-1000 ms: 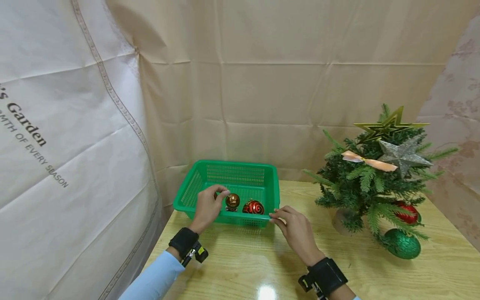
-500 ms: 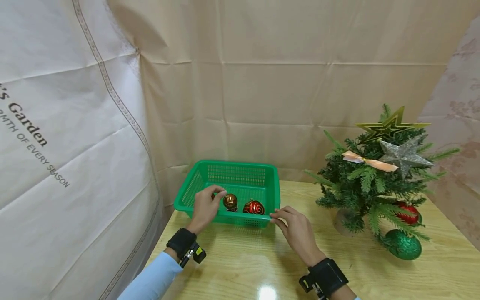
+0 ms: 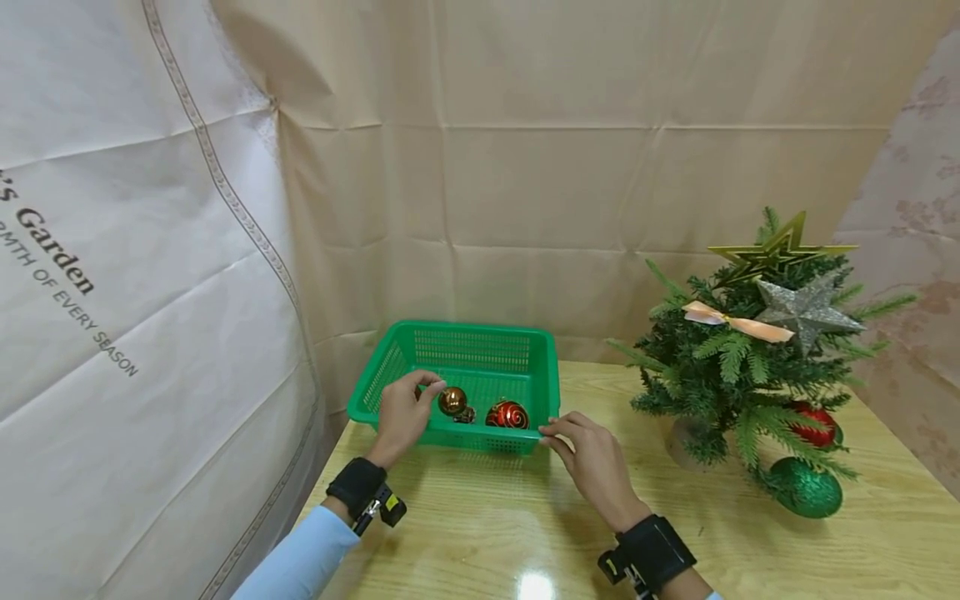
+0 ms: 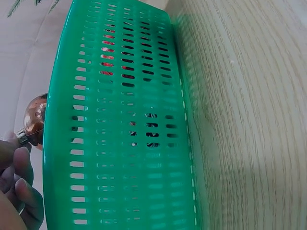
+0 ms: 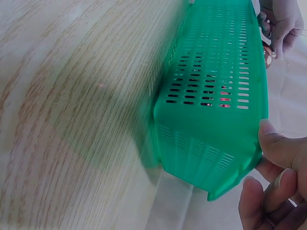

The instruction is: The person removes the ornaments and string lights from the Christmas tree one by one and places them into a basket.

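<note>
My left hand (image 3: 402,415) pinches the metal cap of a shiny copper-gold bauble (image 3: 452,401), held over the near side of a green slotted plastic basket (image 3: 480,328). In the left wrist view the bauble (image 4: 34,120) shows just past the basket's rim, its cap between finger and thumb. My right hand (image 3: 588,467) grips the basket's near right corner, with the thumb (image 5: 276,141) on the rim in the right wrist view. Inside the basket lie a red bauble (image 3: 507,414) with gold swirls and a small dark shiny ornament (image 3: 465,415), partly hidden by the near wall.
A small artificial Christmas tree (image 3: 735,367) stands on the wooden table (image 3: 480,517) at the right. It carries a gold star (image 3: 787,248), a silver star (image 3: 806,312), a peach bow (image 3: 738,322), a red bauble (image 3: 816,425) and a green bauble (image 3: 806,487). Beige cloth (image 3: 540,183) hangs behind.
My left hand has moved a little to the left with the copper-gold bauble, and more of the small dark ornament shows below it. My right hand stays on the basket's corner.
</note>
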### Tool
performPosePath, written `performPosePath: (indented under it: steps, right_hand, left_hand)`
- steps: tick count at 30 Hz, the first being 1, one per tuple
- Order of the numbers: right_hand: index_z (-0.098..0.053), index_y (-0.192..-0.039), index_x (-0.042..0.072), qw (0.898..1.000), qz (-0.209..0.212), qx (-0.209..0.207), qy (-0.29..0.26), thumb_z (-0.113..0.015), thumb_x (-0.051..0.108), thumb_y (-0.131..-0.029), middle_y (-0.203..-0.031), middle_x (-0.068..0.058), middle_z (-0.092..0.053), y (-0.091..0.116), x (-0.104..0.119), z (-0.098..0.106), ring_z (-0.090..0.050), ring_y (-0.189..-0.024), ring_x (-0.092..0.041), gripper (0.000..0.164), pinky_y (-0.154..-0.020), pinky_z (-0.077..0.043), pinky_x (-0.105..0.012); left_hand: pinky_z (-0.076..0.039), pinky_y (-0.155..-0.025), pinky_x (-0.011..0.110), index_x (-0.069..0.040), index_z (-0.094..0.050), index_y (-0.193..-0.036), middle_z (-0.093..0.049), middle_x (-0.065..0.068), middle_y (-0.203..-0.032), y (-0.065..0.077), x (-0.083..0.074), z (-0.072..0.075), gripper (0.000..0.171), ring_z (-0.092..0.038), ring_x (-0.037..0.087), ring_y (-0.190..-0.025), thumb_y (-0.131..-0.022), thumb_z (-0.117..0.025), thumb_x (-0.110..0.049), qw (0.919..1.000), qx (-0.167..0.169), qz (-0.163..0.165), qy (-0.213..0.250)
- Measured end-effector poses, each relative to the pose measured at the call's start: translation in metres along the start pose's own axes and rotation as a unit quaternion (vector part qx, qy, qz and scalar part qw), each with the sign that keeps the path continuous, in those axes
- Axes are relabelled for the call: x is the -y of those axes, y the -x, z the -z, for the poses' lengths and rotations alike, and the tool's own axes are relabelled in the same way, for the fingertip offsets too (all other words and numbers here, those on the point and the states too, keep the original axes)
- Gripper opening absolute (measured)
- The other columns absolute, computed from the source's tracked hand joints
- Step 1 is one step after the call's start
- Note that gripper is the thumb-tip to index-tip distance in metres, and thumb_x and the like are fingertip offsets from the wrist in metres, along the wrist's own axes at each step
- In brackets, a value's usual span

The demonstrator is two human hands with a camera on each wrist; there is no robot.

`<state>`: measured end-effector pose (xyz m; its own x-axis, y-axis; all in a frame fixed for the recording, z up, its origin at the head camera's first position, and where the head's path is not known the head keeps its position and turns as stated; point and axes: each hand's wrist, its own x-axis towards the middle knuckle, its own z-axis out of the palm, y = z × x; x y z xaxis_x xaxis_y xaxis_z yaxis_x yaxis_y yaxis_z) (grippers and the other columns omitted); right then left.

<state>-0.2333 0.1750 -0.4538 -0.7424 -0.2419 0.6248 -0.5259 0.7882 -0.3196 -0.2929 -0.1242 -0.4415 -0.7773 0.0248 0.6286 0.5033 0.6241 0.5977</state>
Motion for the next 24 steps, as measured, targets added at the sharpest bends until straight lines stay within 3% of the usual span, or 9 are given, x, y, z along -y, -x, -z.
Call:
performPosePath:
  steps: [7,24]
  right_hand:
    - [-0.083,-0.098,0.016,1.000,-0.002,0.003,-0.003,-0.085,0.016,-0.085,-0.097,0.001,-0.072,0.0005,-0.0001,-0.0003,-0.069,-0.078,-0.016,0.013,-0.066,-0.056,-0.030]
    - [-0.083,-0.098,0.017,1.000,0.005,-0.005,-0.008,-0.086,0.013,-0.084,-0.097,0.002,-0.072,0.0015,-0.0015,-0.0012,-0.070,-0.080,-0.016,0.015,-0.066,-0.056,-0.029]
  left_hand:
    - [-0.036,-0.056,0.030,-0.011,-0.076,-0.103,-0.071,0.009,-0.084,0.0005,0.0009,0.0030,0.010,-0.045,0.012,-0.056,-0.099,-0.071,-0.018,1.0000,0.006,-0.002,-0.002]
    - [-0.038,-0.056,0.030,-0.010,-0.076,-0.101,-0.070,0.001,-0.084,0.0048,0.0077,0.0082,0.007,-0.044,0.008,-0.056,-0.098,-0.072,-0.015,0.9996,-0.016,-0.019,-0.015]
